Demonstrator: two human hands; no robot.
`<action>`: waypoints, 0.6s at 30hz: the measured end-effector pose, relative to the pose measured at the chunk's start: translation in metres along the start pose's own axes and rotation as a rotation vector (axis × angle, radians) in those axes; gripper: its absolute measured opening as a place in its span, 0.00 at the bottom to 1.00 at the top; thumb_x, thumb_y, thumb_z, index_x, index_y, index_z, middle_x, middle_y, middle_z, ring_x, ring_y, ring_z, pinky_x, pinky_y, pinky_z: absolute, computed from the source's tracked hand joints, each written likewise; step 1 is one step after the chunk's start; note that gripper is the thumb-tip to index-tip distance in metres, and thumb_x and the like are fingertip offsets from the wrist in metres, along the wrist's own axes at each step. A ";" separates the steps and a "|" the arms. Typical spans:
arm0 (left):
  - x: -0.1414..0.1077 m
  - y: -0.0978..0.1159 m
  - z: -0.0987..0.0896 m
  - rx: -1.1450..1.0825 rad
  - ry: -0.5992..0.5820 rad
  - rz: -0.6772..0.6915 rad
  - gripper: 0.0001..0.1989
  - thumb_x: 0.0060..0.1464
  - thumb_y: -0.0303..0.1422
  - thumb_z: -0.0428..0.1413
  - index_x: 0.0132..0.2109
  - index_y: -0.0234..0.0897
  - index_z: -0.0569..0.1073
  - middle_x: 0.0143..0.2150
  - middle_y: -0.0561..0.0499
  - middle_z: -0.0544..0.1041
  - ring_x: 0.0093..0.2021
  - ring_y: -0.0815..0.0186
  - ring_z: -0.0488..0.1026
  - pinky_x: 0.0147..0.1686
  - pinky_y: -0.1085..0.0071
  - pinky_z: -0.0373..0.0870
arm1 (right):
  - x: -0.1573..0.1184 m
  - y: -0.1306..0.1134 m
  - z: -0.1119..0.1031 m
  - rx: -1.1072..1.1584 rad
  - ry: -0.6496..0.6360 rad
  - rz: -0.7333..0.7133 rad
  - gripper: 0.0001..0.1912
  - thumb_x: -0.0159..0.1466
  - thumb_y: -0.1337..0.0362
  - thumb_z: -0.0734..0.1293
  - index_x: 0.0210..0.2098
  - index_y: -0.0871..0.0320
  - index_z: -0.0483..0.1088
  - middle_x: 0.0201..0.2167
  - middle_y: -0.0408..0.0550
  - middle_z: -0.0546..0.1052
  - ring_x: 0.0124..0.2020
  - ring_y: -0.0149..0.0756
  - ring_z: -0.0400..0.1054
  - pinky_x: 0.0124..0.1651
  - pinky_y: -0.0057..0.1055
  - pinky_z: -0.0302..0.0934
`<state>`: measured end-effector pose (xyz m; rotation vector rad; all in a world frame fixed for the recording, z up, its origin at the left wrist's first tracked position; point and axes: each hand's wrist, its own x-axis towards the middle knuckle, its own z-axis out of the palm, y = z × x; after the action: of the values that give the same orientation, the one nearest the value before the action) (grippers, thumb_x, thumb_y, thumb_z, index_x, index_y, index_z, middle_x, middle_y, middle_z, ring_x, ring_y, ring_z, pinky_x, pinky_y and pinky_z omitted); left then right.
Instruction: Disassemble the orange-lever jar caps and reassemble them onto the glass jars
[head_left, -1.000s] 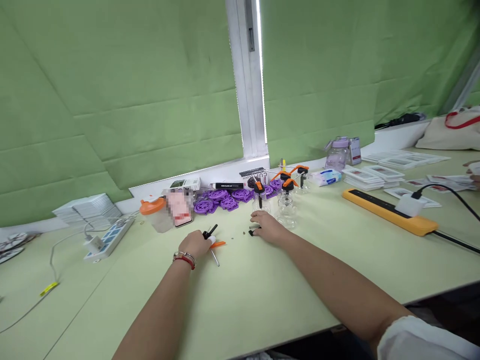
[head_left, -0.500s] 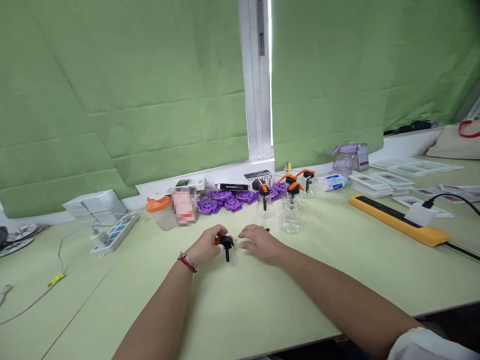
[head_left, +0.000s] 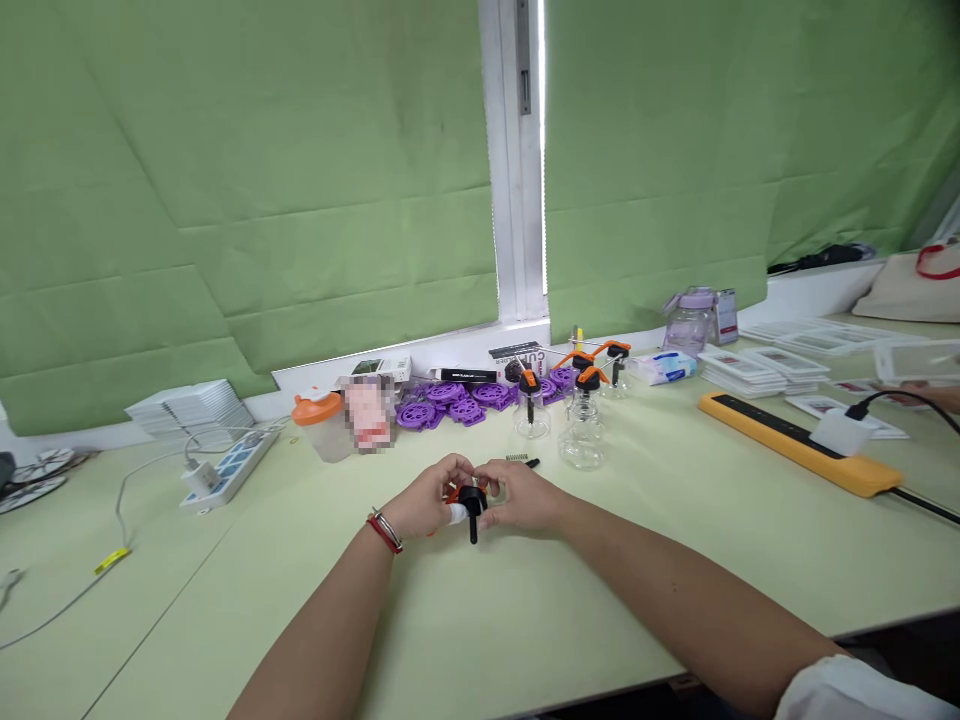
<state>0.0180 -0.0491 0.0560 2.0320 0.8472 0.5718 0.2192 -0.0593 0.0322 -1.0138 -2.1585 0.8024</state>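
Observation:
A black-and-orange bottle pump top (head_left: 472, 498) is held just above the table, its black stem pointing down toward me. My left hand (head_left: 429, 500) grips its left side, a white covering on one fingertip. My right hand (head_left: 523, 496) is closed about the right side, thumb low by the stem and fingers at the top. Just beyond the right hand lie a small metal spring (head_left: 517, 457) and a short black part (head_left: 533, 463). Clear glass bottles (head_left: 582, 448) stand behind, several with orange-and-black tops like this one.
Purple plastic parts (head_left: 466, 410) lie along the back beside an orange-lidded cup (head_left: 318, 415). A yellow power strip (head_left: 795, 440) is at right, a white one (head_left: 234, 470) at left. Another person's hand (head_left: 934, 395) is by a clear frame at the right edge.
My right hand has moved left onto the pump top, which shifted slightly right with my left hand. The spring has come into view. Another person's hand has appeared at far right.

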 end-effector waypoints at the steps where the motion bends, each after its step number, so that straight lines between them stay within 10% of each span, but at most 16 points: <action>1: 0.000 0.000 0.000 -0.013 -0.010 0.003 0.21 0.43 0.23 0.57 0.46 0.37 0.63 0.40 0.50 0.71 0.39 0.68 0.70 0.39 0.71 0.66 | 0.000 0.003 0.001 0.063 -0.013 0.010 0.27 0.43 0.49 0.75 0.38 0.58 0.72 0.30 0.42 0.69 0.31 0.32 0.61 0.33 0.26 0.54; 7: -0.001 -0.001 -0.002 -0.084 -0.034 -0.014 0.23 0.41 0.22 0.58 0.47 0.37 0.63 0.41 0.48 0.73 0.40 0.66 0.71 0.41 0.70 0.67 | 0.003 0.016 0.011 0.617 -0.040 0.128 0.20 0.52 0.52 0.70 0.38 0.61 0.70 0.26 0.42 0.72 0.26 0.28 0.64 0.32 0.27 0.59; 13: -0.005 0.005 -0.005 -0.258 -0.121 -0.030 0.21 0.42 0.24 0.58 0.45 0.37 0.64 0.42 0.46 0.75 0.42 0.63 0.73 0.46 0.63 0.68 | 0.006 0.015 0.011 0.667 0.013 0.289 0.11 0.51 0.59 0.70 0.27 0.61 0.68 0.16 0.39 0.69 0.16 0.25 0.60 0.23 0.24 0.54; 18: -0.009 0.003 -0.019 -0.303 -0.102 -0.025 0.21 0.41 0.26 0.60 0.44 0.37 0.65 0.42 0.45 0.75 0.42 0.61 0.74 0.44 0.62 0.68 | 0.012 0.026 -0.001 0.572 0.349 0.332 0.06 0.55 0.63 0.65 0.27 0.60 0.66 0.21 0.41 0.71 0.17 0.24 0.60 0.24 0.24 0.56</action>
<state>0.0005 -0.0465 0.0678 1.7565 0.6790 0.5422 0.2252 -0.0361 0.0170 -1.1081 -1.3656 1.2057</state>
